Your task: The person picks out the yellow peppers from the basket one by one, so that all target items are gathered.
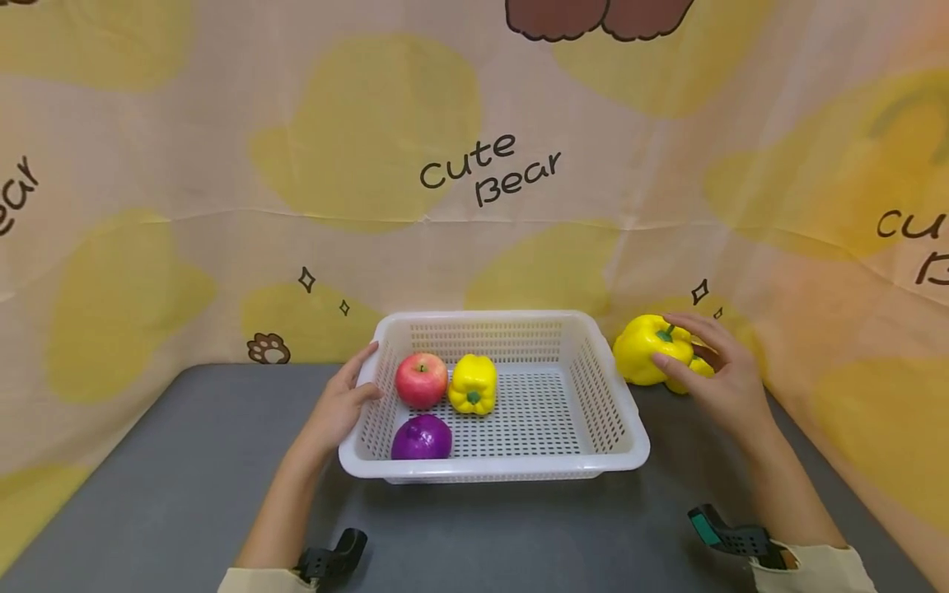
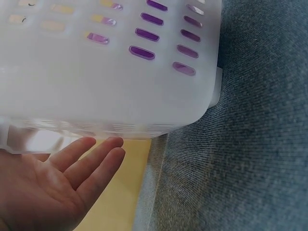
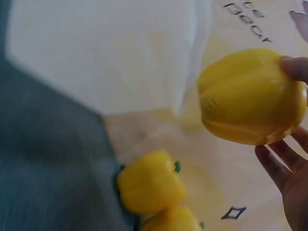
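Note:
A white plastic basket (image 1: 511, 468) with slotted walls stands on the grey table. Inside it, towards the left, are a red apple (image 1: 421, 380), a yellow bell pepper (image 1: 473, 385) and a purple round vegetable (image 1: 422, 437), perhaps an onion. My left hand (image 1: 337, 408) holds the basket's left end, thumb at the rim; in the left wrist view its fingers (image 2: 98, 163) touch the outer wall. To the right of the basket, my right hand (image 1: 722, 375) grips another yellow bell pepper (image 3: 250, 96) between thumb and fingers, above the table.
Two more yellow bell peppers, one nearer (image 3: 150, 183) and one partly cut off (image 3: 171, 221), lie at the table's back right, beneath the held one. A patterned cloth (image 1: 489, 263) hangs behind the grey table (image 1: 185, 478).

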`<state>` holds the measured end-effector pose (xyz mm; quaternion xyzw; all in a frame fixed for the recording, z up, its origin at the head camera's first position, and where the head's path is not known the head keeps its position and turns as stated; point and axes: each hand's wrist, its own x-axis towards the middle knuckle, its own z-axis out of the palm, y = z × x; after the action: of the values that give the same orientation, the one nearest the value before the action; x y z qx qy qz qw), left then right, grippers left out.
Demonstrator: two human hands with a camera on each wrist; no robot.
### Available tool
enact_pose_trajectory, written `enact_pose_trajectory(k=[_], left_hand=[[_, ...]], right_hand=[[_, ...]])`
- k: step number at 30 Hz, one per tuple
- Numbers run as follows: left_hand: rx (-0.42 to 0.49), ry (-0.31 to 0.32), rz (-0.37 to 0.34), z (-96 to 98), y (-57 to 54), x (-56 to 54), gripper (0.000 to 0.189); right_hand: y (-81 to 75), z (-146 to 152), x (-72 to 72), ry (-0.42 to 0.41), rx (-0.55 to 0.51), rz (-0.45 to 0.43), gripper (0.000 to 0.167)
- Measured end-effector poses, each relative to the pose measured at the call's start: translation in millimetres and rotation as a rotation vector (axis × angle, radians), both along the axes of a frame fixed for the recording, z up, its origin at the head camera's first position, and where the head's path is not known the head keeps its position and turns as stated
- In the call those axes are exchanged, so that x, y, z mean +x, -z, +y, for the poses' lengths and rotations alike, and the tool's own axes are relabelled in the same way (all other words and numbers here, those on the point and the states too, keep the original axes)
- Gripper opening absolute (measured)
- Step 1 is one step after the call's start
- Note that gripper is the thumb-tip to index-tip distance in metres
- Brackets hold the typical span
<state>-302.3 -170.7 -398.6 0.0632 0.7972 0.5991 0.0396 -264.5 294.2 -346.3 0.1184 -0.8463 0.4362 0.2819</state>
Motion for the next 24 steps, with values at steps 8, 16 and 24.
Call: enact_pose_trajectory(k=[8,16,24], left_hand=[[-0.022,-0.004,-0.004,0.3,-0.7,0.3,0.076],[-0.026,-0.005,-0.021,-2.2,0.4,-0.4,0.076],[-0.034,-0.009,-0.008,-0.1,0.8,-1.4,0.075]], right_hand=[[28.2,20.8,-1.2,0.002,0.091,0.063,0.054],[48.7,27.5,-6.1,0.044,0.140,0.076,0.056],[62.2,26.8,-10.4,0.036,0.155,0.046,0.053]])
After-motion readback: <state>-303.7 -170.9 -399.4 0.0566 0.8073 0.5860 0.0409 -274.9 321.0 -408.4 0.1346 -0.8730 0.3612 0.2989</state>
